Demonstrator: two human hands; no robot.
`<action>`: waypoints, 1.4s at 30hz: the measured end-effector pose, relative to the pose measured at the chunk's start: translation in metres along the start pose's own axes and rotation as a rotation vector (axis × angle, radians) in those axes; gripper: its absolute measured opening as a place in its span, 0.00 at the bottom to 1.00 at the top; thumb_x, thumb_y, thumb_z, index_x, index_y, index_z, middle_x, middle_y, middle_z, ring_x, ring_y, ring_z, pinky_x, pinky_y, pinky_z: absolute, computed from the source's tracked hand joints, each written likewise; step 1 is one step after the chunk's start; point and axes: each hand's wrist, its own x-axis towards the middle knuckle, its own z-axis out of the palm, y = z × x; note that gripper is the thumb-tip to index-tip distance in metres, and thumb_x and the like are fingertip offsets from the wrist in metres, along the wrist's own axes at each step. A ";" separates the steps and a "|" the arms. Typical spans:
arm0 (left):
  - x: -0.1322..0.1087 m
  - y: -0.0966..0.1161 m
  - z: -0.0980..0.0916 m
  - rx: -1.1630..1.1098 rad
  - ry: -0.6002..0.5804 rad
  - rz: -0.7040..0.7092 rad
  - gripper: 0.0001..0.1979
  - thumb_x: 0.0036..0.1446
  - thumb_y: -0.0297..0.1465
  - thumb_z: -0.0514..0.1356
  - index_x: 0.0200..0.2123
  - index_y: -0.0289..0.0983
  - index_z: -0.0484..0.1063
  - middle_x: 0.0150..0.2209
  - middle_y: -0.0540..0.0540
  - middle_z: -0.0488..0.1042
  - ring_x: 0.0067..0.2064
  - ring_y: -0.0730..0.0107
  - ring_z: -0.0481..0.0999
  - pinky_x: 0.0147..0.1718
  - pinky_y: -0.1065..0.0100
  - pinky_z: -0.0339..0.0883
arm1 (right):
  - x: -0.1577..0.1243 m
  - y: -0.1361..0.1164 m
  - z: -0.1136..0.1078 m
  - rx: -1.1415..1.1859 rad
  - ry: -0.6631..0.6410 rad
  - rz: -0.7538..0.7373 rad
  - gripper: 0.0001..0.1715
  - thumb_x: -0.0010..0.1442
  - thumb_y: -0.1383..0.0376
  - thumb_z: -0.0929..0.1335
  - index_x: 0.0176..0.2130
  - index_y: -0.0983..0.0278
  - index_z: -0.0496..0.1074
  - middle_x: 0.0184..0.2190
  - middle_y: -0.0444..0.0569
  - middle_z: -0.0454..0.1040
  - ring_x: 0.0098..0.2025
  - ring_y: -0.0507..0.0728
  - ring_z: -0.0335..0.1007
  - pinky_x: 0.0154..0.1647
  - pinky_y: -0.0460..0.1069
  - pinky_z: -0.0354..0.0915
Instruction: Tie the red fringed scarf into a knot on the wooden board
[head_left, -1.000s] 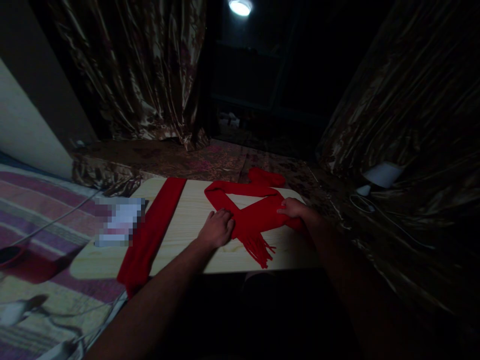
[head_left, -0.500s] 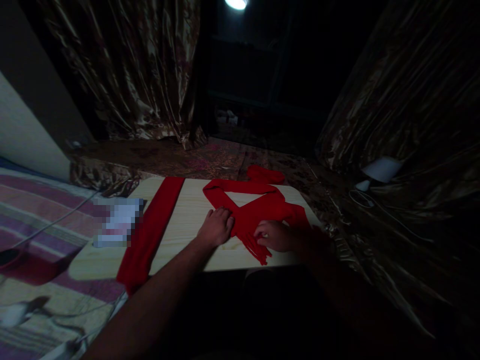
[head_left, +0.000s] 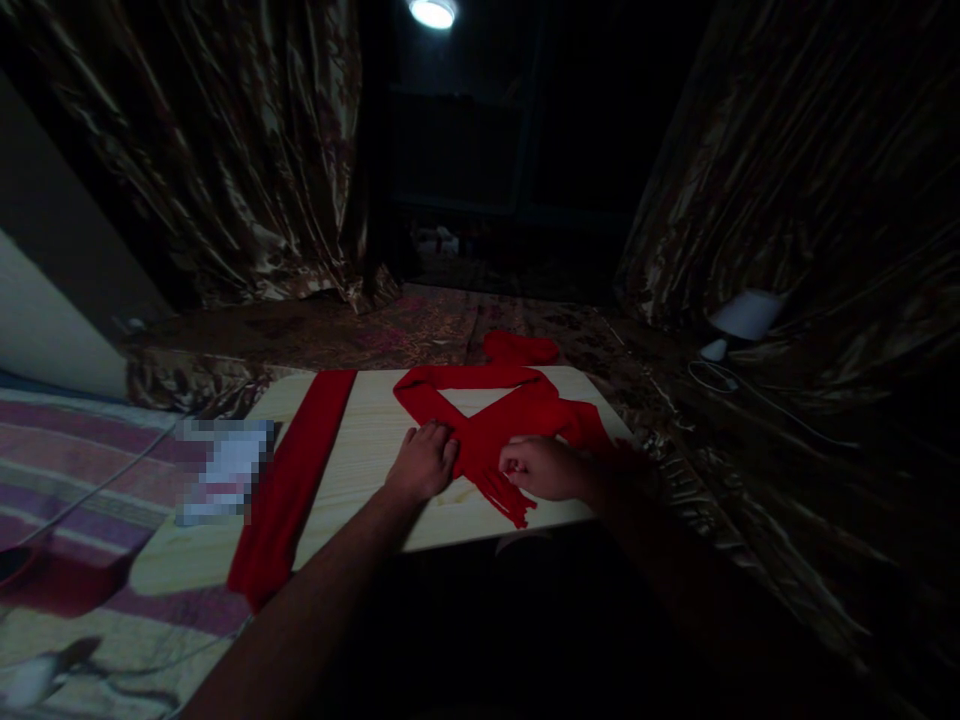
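A red fringed scarf [head_left: 495,435] lies crossed over itself in a loop on the pale wooden table [head_left: 367,440], its tassels pointing toward me. At the left edge of the crossing rests my left hand [head_left: 424,462], fingers bent over the cloth's edge. My right hand [head_left: 544,467] is at the fringe on the right, its fingers curled together on the red cloth. Another long red strip of cloth [head_left: 296,480] runs down the left part of the table and hangs over the near edge.
A blurred-out white item [head_left: 229,470] lies at the table's left. More red cloth [head_left: 521,348] sits beyond the far edge. A small lamp [head_left: 746,315] with a cord stands at right. On the left is a striped bedspread [head_left: 67,440] with a red object [head_left: 67,580].
The camera view has shifted slightly. My right hand's fingers have closed more at the fringe. My left hand stays at the scarf's left edge.
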 end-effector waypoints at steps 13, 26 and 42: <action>0.000 -0.001 0.001 -0.005 -0.008 -0.003 0.22 0.70 0.39 0.44 0.56 0.36 0.69 0.56 0.35 0.73 0.63 0.53 0.66 0.59 0.50 0.59 | 0.004 -0.014 0.016 0.014 0.082 -0.072 0.22 0.55 0.70 0.70 0.51 0.63 0.74 0.47 0.51 0.76 0.47 0.57 0.71 0.47 0.47 0.61; 0.000 0.001 0.000 0.000 -0.007 -0.007 0.23 0.71 0.39 0.43 0.57 0.34 0.68 0.58 0.34 0.72 0.63 0.51 0.66 0.60 0.49 0.58 | -0.020 0.014 -0.006 0.246 -0.190 0.202 0.10 0.59 0.59 0.70 0.35 0.64 0.77 0.30 0.46 0.79 0.30 0.52 0.71 0.30 0.45 0.58; -0.008 0.002 -0.007 -0.091 -0.031 0.116 0.27 0.71 0.41 0.43 0.71 0.48 0.52 0.72 0.44 0.54 0.72 0.55 0.50 0.66 0.40 0.46 | 0.008 -0.056 0.068 -0.286 0.165 0.295 0.13 0.66 0.63 0.64 0.48 0.67 0.71 0.44 0.62 0.75 0.49 0.66 0.69 0.52 0.57 0.63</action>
